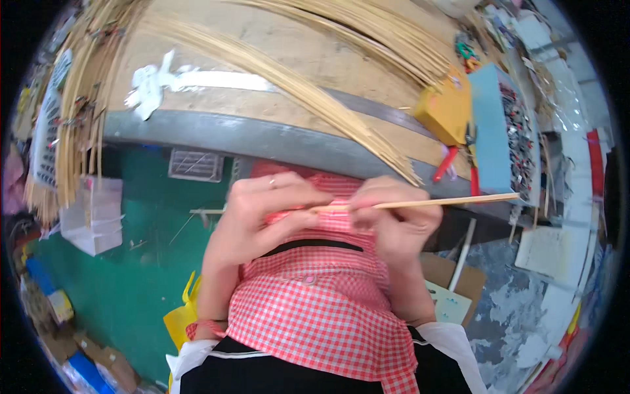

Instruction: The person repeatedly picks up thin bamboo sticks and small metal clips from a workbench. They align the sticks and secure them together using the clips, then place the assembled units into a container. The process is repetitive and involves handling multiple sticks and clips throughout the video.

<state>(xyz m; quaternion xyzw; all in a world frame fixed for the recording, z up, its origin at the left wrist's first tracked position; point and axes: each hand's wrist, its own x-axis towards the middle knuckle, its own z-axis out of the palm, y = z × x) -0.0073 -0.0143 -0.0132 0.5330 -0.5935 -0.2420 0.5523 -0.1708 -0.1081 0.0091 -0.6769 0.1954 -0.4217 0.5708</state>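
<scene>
In front of the red-and-white checked apron I hold a thin, pale wooden stick, roughly level. My left hand, a ring on one finger, pinches it between thumb and fingers. My right hand is closed around it a short way to the right, and the stick's right end juts well beyond that hand. Both hands are slightly blurred. A thin pale piece shows left of my left hand; whether it is the same stick I cannot tell.
A bundle of similar sticks lies slantwise over the workbench edge. At the right are red-handled pliers, a yellow block and a blue box of small metal parts. More sticks stand at the left.
</scene>
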